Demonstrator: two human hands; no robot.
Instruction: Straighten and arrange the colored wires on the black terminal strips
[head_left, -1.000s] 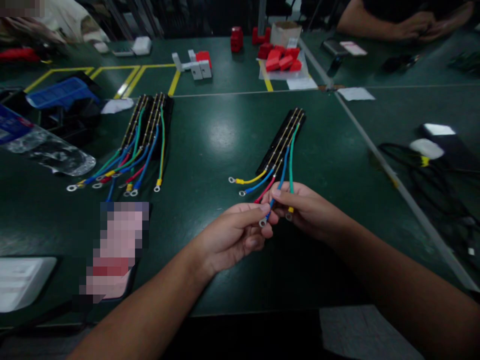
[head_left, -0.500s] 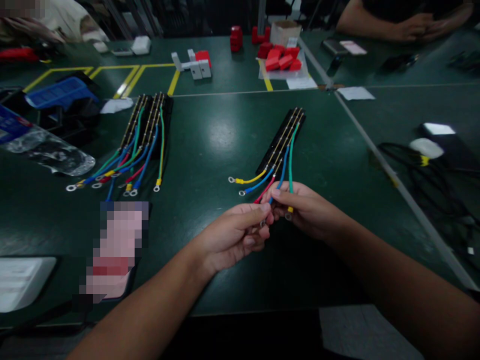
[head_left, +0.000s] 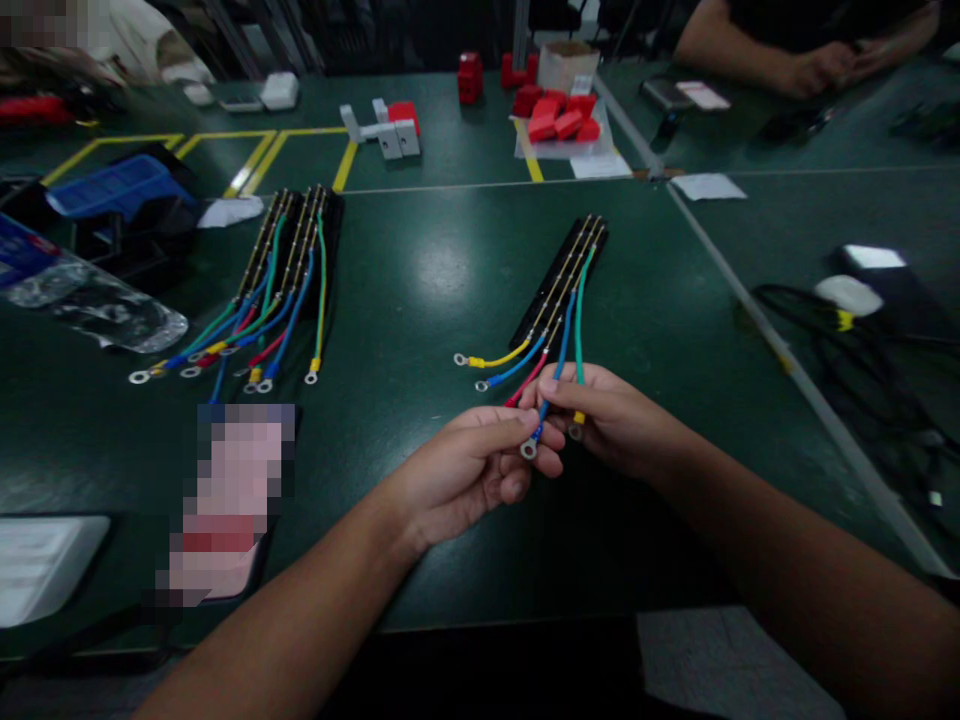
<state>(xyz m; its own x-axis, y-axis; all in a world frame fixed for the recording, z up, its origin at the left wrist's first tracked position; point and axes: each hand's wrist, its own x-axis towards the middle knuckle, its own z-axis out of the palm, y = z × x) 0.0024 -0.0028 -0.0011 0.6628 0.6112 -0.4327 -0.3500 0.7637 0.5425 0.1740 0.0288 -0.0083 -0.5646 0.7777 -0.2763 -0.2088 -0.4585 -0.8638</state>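
My left hand (head_left: 476,460) pinches the blue wire (head_left: 566,335) beside its metal ring (head_left: 529,449); my right hand (head_left: 607,405) pinches it higher, probably for steadiness. The black strip (head_left: 553,280) lies ahead on the bench (head_left: 420,330), wire ends towards me, likely for easy reach.

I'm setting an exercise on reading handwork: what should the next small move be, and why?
The left hand might gently bend the blue wire, since it pinches the end beside the ring terminal while the right hand grips the wire farther up.
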